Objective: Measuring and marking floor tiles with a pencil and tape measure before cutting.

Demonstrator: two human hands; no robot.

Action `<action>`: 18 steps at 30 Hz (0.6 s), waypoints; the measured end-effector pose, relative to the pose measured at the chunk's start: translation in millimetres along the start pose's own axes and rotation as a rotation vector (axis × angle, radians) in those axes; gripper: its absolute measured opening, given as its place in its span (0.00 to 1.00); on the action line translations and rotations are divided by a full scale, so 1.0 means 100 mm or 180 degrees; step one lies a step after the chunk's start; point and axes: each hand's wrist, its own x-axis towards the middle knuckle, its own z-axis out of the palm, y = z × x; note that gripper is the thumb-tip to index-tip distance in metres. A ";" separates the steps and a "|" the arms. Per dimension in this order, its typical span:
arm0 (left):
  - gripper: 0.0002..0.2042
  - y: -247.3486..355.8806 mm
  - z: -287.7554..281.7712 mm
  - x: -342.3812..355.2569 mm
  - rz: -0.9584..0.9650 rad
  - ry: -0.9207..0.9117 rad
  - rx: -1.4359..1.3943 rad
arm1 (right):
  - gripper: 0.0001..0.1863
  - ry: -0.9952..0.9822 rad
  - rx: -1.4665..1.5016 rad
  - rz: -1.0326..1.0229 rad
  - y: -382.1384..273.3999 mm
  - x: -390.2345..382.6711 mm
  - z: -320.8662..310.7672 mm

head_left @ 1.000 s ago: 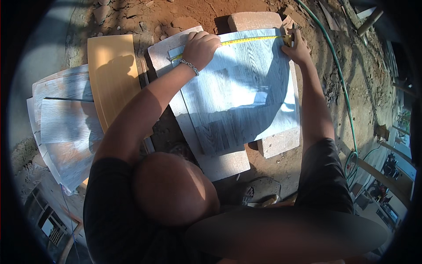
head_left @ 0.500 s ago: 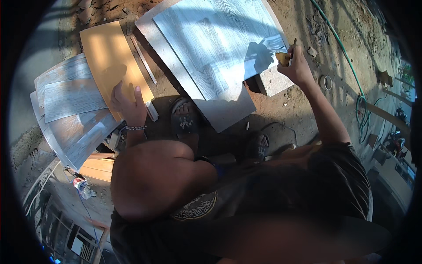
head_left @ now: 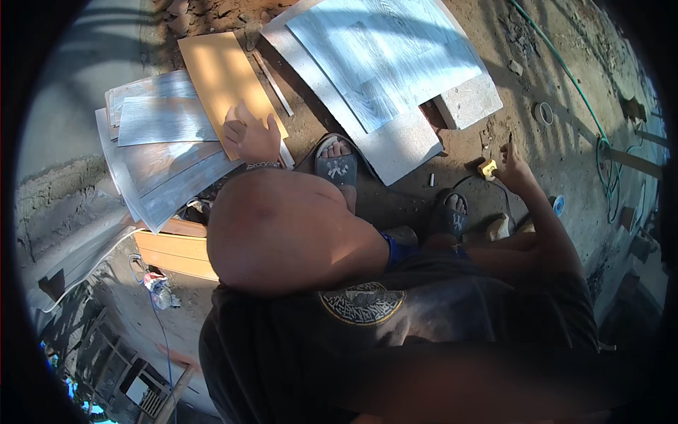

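My left hand lies on the near end of a tan tile, fingers curled over its edge. That tile tops a fanned stack of grey wood-pattern tiles on the left. My right hand is low over the dirt at the right, closed on a small yellow tape measure, with a thin pencil-like stick poking up from the fingers. Two large grey tiles rest across a concrete block ahead, with neither hand on them. My sandalled feet stand between stack and tiles.
A thin metal strip lies beside the tan tile. A green hose runs along the right, with a tape roll near it. Wooden planks and a plastic bottle lie lower left. The dirt ground is littered with rubble.
Both hands have left the large grey tile, where a tape was stretched. My left hand went to the tan tile on the stack; my right dropped to the ground at the right.
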 end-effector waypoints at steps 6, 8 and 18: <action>0.44 -0.51 -0.24 0.74 -0.1658 -0.1171 0.0475 | 0.44 -0.0498 0.1397 -0.0102 -0.98 -0.82 -0.58; 0.45 -0.41 -0.23 0.86 -0.1965 -0.1528 0.0542 | 0.42 -0.0515 0.1618 -0.0232 -1.03 -0.81 -0.40; 0.20 -0.52 -0.10 1.18 -0.1310 -0.2147 -0.1186 | 0.12 0.0714 0.1170 -0.0220 -1.39 -0.52 -0.31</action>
